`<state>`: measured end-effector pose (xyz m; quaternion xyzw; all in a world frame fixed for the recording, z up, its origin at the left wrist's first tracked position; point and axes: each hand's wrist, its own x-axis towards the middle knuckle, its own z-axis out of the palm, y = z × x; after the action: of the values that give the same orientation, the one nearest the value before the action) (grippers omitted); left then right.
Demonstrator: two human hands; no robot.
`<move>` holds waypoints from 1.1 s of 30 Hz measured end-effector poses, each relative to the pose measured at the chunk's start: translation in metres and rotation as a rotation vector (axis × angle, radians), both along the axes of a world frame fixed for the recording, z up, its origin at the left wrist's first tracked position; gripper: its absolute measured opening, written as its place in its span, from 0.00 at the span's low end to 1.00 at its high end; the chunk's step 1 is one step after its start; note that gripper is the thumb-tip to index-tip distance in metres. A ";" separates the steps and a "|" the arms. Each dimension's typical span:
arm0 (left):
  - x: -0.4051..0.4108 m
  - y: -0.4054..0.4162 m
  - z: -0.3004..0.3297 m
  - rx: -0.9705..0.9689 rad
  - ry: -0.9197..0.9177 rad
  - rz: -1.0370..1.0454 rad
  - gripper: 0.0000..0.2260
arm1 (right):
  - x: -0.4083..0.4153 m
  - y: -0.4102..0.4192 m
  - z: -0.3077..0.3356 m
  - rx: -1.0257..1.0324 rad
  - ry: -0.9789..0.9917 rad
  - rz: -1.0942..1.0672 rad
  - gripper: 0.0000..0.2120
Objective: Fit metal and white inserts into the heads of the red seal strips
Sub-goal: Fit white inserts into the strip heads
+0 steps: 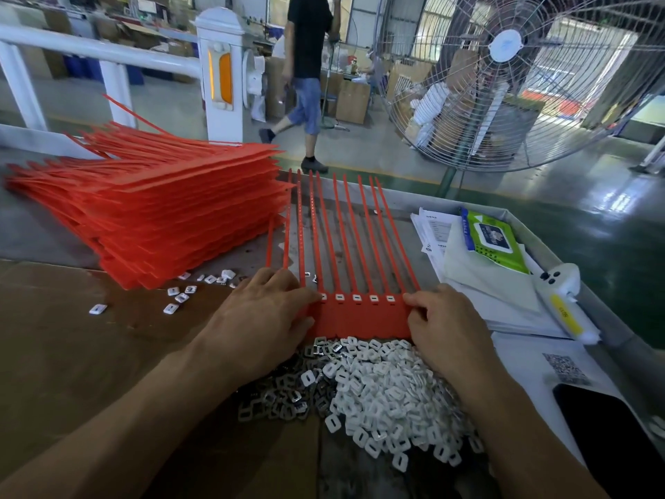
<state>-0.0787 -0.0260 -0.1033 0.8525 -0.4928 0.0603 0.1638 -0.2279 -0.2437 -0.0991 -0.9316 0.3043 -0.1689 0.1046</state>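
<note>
Both hands rest on the red strip sheet (363,318): left hand (266,318) flat with fingers spread, right hand (442,325) curled, pinching its right edge, white inserts (388,387) near.

Hands (345,318) on red seal strips (363,318)

Left hand (264,311) covers the left part of the joined seal-strip sheet (363,320), so the heads under it cannot be checked for inserts, and the fingertips of the right hand (444,329) hide that sheet's right edge. Near edge of the sheet is buried by the pile of white inserts (392,394) and metal inserts (284,394). Right of the pile, a dark phone (608,437) is cut by the frame edge; print on the wipes pack (493,239) is too small to read.
</note>
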 end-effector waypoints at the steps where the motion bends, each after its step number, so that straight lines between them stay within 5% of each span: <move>1: 0.000 0.000 0.000 -0.001 0.002 -0.002 0.20 | 0.000 0.000 0.000 -0.008 0.000 0.008 0.14; 7: 0.000 0.001 0.001 -0.003 0.009 -0.003 0.20 | -0.002 0.003 0.008 0.104 -0.103 0.033 0.08; 14: 0.000 0.001 0.002 0.005 0.007 -0.002 0.20 | -0.010 0.009 0.019 0.376 -0.056 0.327 0.05; 33: 0.001 0.001 0.001 -0.008 0.006 -0.004 0.20 | -0.009 0.013 0.018 0.384 0.121 0.529 0.04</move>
<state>-0.0777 -0.0250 -0.1023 0.8509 -0.4938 0.0594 0.1690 -0.2372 -0.2305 -0.0812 -0.9499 0.0839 -0.0199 0.3005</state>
